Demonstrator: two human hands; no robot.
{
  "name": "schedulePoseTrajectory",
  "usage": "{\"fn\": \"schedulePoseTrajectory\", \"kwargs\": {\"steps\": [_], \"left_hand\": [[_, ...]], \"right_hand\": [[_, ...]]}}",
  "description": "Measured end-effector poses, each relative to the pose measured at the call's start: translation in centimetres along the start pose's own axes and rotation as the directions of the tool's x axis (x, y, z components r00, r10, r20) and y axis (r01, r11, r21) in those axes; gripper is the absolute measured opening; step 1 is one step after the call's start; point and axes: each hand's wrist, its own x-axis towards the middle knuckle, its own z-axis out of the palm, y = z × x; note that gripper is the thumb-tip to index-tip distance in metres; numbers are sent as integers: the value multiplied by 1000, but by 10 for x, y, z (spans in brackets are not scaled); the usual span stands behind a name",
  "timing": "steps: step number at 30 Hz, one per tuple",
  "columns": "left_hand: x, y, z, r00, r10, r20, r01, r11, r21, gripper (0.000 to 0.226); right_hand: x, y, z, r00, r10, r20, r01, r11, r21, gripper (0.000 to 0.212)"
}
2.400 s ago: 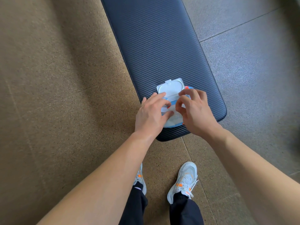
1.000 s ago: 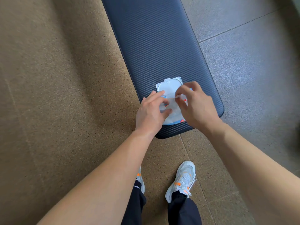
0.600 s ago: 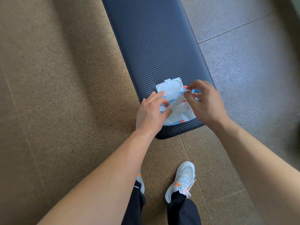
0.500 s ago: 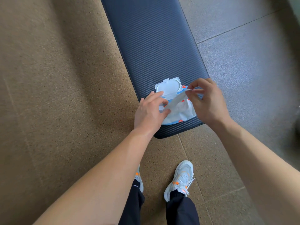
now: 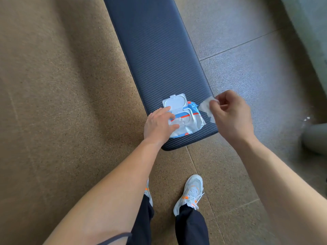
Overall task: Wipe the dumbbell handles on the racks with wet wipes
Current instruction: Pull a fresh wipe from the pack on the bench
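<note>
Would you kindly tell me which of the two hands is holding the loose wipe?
The right hand holds it, pinching the wipe between thumb and fingertips off to the side; the left hand only presses flat on the open pack.

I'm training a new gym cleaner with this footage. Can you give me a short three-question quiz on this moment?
1. True or false: the lid of the wipes pack is closed.
2. What does the right hand pinch? A) the lid B) a wet wipe C) a shoelace
3. Fill in: the left hand rests on the wipes pack, which lies on the ____.

Key: 1 false, it stands open; 2 B; 3 bench.
</note>
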Motion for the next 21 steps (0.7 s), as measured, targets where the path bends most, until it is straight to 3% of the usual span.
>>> {"fn": "schedulePoseTrajectory", "kwargs": {"steps": [3, 6, 8, 11, 14, 18, 21], "left_hand": [[-4, 2, -8, 999, 2, 46, 0, 999, -42, 58], [-5, -2, -13, 993, 10, 115, -2, 998, -69, 75], [-5, -5, -17, 989, 4, 149, 9, 996, -89, 78], [-4, -11, -17, 989, -7, 149, 25, 992, -121, 70], [-1, -17, -15, 995, -6, 100, 20, 989, -146, 59], [7, -15, -8, 1000, -13, -5, 12, 984, -175, 44], [13, -10, 0, 996, -12, -86, 1, 993, -121, 45]], "right_hand": [[0, 8, -1, 999, -25, 20, 27, 991, -131, 8], [1, 19, 5, 984, 20, 176, 35, 952, -305, 7], [-2, 24, 15, 924, 89, 371, 77, 909, -409, 8], [-11, 25, 31, 803, 185, 566, 184, 827, -532, 35], [-19, 26, 47, 768, 193, 611, 260, 778, -572, 53], [-23, 28, 57, 769, 187, 611, 268, 774, -574, 58], [-24, 28, 57, 788, 161, 594, 282, 763, -581, 59]]}}
